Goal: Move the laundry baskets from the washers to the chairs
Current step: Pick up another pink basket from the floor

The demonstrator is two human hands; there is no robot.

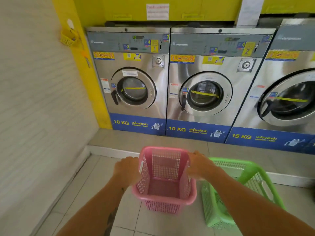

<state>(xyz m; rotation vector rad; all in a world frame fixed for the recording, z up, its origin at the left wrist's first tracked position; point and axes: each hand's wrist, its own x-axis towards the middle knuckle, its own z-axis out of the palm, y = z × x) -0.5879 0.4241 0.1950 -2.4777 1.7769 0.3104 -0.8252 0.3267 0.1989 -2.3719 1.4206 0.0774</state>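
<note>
Left hand (pixel 127 169) and right hand (pixel 198 165) curl over opposite side rims of the pink basket (pixel 163 193), gripping it. That basket is upright, low over the floor (pixel 102 176) before the washers (pixel 134 82), with a tilted green basket (pixel 238 184) just beside it.

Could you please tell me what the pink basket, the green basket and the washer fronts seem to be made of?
The pink basket looks like moulded plastic, slightly glossy: uniform colour, perforated lattice walls. The green basket appears the same plastic, same lattice. The washer fronts are probably brushed stainless steel: silvery sheen, soft reflections.
</note>
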